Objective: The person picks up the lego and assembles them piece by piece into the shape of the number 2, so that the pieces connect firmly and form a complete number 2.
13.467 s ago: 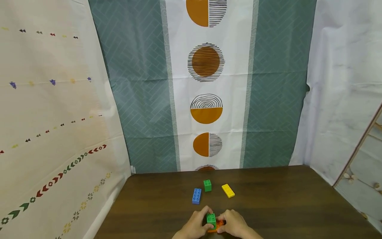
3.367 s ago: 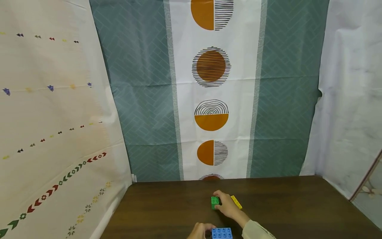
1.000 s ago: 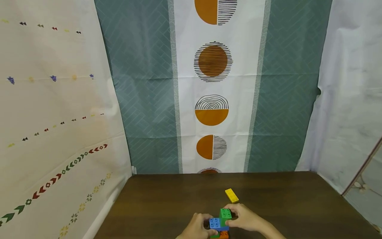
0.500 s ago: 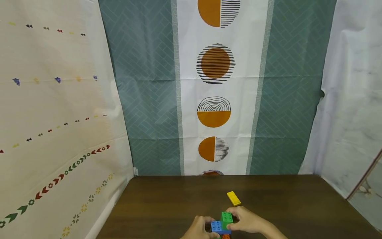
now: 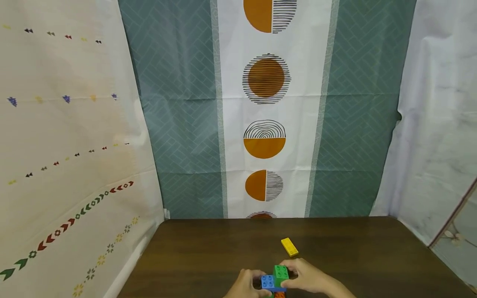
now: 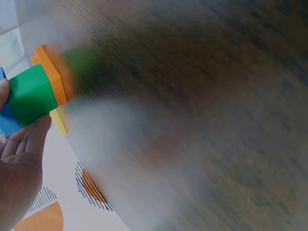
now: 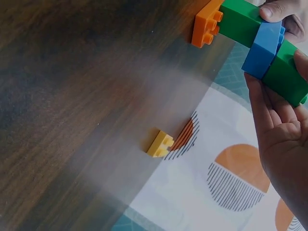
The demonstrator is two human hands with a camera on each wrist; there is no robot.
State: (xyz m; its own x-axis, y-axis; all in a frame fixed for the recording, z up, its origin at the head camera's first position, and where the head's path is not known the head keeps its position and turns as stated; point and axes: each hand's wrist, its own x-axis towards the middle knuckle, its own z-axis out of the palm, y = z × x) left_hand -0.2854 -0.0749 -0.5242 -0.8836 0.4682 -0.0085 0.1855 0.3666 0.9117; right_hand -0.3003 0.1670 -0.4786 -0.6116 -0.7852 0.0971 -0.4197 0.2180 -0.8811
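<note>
Where both hands [image 5: 283,283] pinch it, brick stack [image 7: 260,38], orange base, green, blue, green top, studs upward

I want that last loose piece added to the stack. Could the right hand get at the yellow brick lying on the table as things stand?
Probably yes: the yellow brick lies alone just beyond the right hand, nothing between them, though that hand now grips the green brick.

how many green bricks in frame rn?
2. One green brick tops the stack, above the blue brick, gripped by the right hand. The other green brick sits under the blue, on the orange plate. None loose on the table; hands may hide more.
</note>
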